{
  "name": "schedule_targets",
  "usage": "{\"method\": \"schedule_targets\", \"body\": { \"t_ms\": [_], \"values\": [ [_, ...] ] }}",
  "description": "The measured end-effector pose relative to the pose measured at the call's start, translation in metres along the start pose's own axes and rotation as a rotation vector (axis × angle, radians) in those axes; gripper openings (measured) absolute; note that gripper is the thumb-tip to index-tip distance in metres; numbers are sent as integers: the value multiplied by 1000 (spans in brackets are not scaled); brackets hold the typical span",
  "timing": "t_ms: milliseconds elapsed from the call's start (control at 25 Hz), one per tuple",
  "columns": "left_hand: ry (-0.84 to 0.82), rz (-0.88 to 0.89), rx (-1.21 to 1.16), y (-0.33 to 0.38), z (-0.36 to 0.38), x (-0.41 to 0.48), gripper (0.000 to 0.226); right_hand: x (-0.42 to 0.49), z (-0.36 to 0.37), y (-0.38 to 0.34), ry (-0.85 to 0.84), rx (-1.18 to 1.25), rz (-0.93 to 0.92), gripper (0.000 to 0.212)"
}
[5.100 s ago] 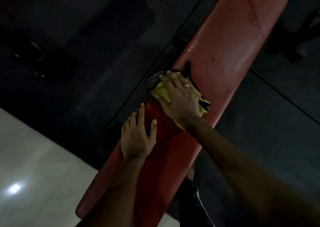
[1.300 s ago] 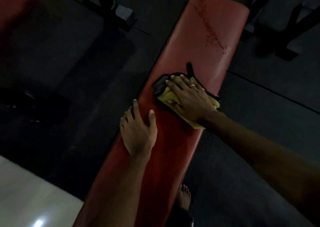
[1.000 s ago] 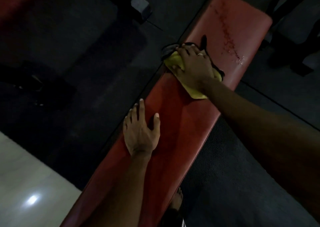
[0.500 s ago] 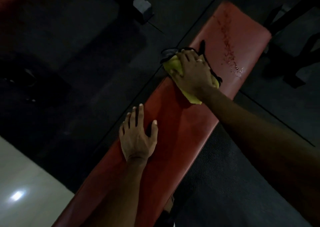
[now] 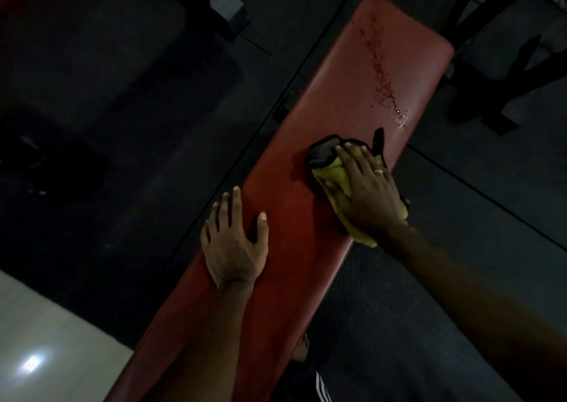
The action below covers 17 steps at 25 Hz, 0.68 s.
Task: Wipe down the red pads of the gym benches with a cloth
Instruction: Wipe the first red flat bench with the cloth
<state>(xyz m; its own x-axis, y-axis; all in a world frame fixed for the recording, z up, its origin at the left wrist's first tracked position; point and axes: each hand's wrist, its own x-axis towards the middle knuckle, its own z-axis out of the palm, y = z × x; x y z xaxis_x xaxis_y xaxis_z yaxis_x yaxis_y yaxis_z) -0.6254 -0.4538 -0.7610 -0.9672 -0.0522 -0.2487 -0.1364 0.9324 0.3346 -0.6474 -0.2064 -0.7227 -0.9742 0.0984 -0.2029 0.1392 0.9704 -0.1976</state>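
Under the right hand [image 5: 365, 196], cloth [image 5: 333, 171] mostly hidden

The right hand [image 5: 365, 193] covers most of the yellow cloth [image 5: 333, 171]. The red pad [image 5: 346, 73] runs off the bottom edge.

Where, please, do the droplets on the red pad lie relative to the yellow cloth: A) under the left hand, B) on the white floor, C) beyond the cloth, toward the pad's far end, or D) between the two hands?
C: the droplets trail along the red pad past the yellow cloth that the right hand presses, on the side toward the far end.
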Motion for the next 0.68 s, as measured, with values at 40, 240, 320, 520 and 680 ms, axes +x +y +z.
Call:
{"method": "schedule_targets", "body": {
  "t_ms": [40, 240, 320, 520, 680],
  "values": [
    [-1, 2, 3, 0, 0, 0, 70, 13, -2, 10, 30, 0, 44, 66],
    [4, 1, 3, 1, 1, 0, 70, 47, -6, 11, 132, 191, 468, 70],
    [-5, -5, 9, 2, 0, 0, 70, 13, 2, -20, 88, 163, 349, 70],
    [0, -8, -12, 2, 0, -1, 71, -21, 7, -1, 20, 99, 159, 70],
    [3, -15, -16, 3, -1, 1, 71, 26, 2, 20, 194, 311, 547, 71]
  ]
}}
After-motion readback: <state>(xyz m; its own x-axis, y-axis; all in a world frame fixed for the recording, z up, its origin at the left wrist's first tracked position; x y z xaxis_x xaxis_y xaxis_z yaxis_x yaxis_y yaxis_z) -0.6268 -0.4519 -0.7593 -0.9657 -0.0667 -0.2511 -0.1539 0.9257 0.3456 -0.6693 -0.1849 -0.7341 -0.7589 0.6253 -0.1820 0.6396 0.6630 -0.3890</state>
